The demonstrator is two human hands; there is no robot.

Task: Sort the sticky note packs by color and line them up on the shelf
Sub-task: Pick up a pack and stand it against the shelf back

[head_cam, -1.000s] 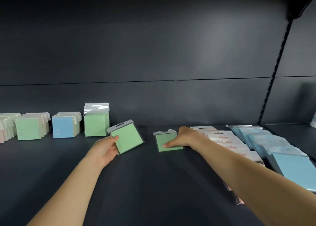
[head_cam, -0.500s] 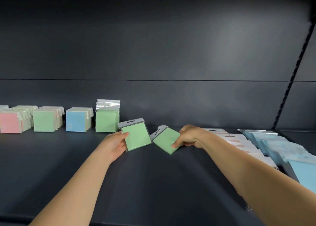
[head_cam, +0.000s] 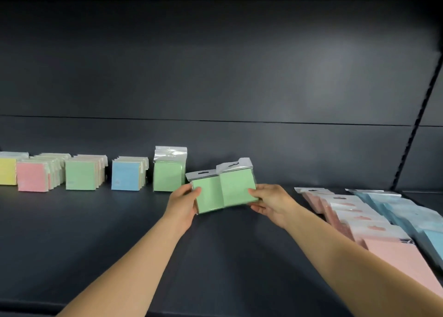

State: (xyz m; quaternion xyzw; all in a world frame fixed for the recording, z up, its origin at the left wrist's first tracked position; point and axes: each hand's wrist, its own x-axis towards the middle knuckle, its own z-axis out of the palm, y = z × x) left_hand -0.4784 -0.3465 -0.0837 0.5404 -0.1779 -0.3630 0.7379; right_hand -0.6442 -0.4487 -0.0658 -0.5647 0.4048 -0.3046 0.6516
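Two green sticky note packs meet above the middle of the dark shelf point(head_cam: 119, 233). My left hand point(head_cam: 183, 205) grips the left green pack point(head_cam: 207, 194) by its left edge. My right hand point(head_cam: 271, 203) pinches the right green pack point(head_cam: 237, 187) at its right edge, and that pack overlaps the left one. Just to the left, a short green row point(head_cam: 167, 176) stands upright with clear hang tabs on top.
Upright rows stand along the back left: blue point(head_cam: 125, 175), green point(head_cam: 80, 174), pink point(head_cam: 32, 179) and yellow point(head_cam: 7, 171). On the right lie overlapping flat packs, pink point(head_cam: 374, 230) and blue point(head_cam: 407, 211). The shelf's front edge runs along the bottom.
My right hand lifted its green pack off the shelf and brought it left against the pack in my left hand. The view shifted left, showing more rows.
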